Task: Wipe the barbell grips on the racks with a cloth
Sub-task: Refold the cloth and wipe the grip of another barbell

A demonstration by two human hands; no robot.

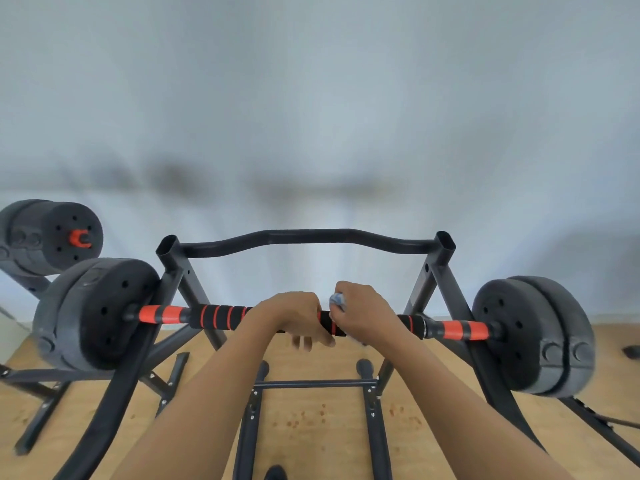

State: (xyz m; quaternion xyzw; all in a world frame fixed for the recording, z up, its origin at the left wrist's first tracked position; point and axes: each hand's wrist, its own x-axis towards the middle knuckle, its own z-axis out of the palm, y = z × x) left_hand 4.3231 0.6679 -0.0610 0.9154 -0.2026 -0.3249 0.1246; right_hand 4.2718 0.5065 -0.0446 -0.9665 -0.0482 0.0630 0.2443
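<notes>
A barbell lies across a black rack, and its grip is black foam with orange rings. My left hand curls over the middle of the grip, fingertips showing below the bar. Just to its right, my right hand holds a light blue-white cloth wrapped against the grip. Only a small bunch of the cloth shows above my fingers. Black weight plates sit at the left end and the right end of the bar.
A second barbell's plates rest on another rack at the far left. The rack's curved top bar stands behind the grip, with a pale wall beyond. Below is a wooden floor with the rack's base legs.
</notes>
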